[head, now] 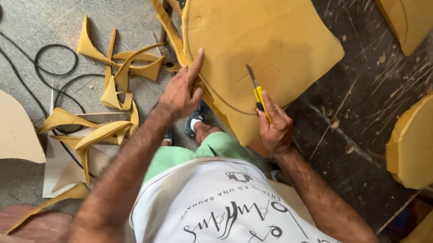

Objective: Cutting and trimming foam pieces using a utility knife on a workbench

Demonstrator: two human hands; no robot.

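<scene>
Right hand (275,127) grips the yellow utility knife (258,93); follow the drawn curve while the left hand (183,91), at nine o'clock, pins the foam sheet (259,23) with spread fingers.

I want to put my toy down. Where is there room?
The dark table is bare between the big foam under the knife and the small foam. The floor by the scraps and cable is crowded.

3 large foam pieces (261,35), 1 utility knife (260,98), 2 hands, and a pile of foam offcuts (109,92).
</scene>
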